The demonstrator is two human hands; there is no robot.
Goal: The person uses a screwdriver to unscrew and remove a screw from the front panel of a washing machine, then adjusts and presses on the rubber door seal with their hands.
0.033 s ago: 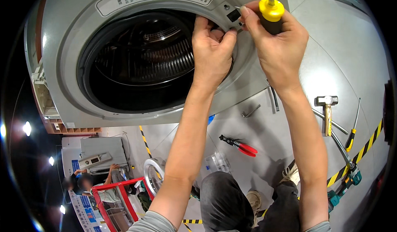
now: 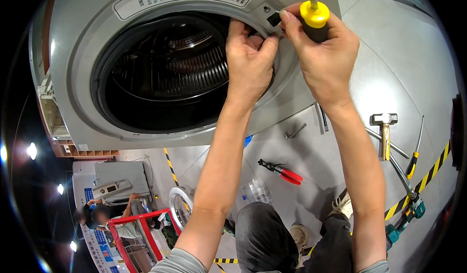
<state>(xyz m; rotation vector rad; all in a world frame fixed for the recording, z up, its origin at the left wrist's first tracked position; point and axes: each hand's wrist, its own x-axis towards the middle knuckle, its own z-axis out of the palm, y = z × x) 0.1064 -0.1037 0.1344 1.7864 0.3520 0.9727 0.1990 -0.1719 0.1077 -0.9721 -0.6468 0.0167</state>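
Observation:
A grey washing machine (image 2: 75, 78) has a dark round door opening with a rubber seal (image 2: 99, 85) and a metal drum (image 2: 189, 40). My left hand (image 2: 248, 63) grips the opening's right rim, fingertips partly hidden inside. Just right of it, my right hand (image 2: 326, 66) is closed round a yellow and black screwdriver (image 2: 314, 15), shaft pointing upward. Its thumb and forefinger are at a small dark latch slot (image 2: 273, 19) in the front panel. Whether they also pinch a small part there is unclear.
Floor tools include red-handled pliers (image 2: 287, 174), a hammer (image 2: 386, 132), a screwdriver (image 2: 415, 158), wrenches (image 2: 294, 132) and a teal power tool (image 2: 416, 205). A silver door ring (image 2: 177, 205), red trolley (image 2: 141, 217) and two co-workers (image 2: 124, 227) are lower left. My knees (image 2: 262, 229) are below.
My right hand and screwdriver have shifted slightly left, and its fingertips now cover more of the latch slot. My left hand looks unmoved.

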